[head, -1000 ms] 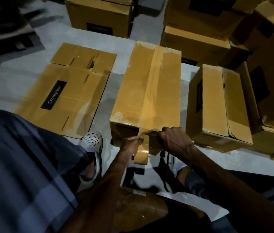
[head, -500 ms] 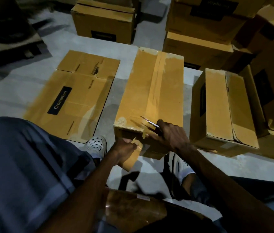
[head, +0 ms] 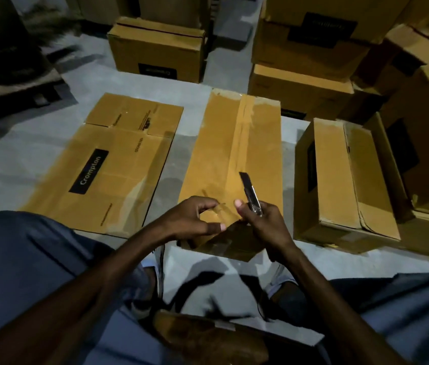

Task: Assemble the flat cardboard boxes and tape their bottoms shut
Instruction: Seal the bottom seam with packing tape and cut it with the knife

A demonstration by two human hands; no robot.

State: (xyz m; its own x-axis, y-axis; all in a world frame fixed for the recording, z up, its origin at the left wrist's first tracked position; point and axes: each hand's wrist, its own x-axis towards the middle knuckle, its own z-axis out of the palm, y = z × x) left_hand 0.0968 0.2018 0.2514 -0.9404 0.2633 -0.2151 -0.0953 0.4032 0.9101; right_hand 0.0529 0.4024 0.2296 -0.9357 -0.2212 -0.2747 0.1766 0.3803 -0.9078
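An assembled cardboard box (head: 216, 154) lies bottom up on the floor in front of me, with a strip of brown tape (head: 242, 143) running along its middle seam. My left hand (head: 189, 219) hovers over the box's near end, its fingers curled round a brown tape roll (head: 223, 217). My right hand (head: 266, 227) is just right of it and grips a utility knife (head: 251, 198), blade pointing up and away. A flat, unfolded box (head: 118, 164) with a black Crompton label lies on the floor to the left.
Another assembled box (head: 345, 180) stands close on the right. Several more boxes are stacked behind (head: 158, 46) and at the right (head: 313, 40). My knees frame the bottom of the view, with a brown object (head: 208, 338) between them. Grey floor (head: 23, 154) shows at the left.
Both hands were at the box's near edge with the tape drawn over it. They have since lifted; the knife came out of the tape and now points upward, and the roll hangs free.
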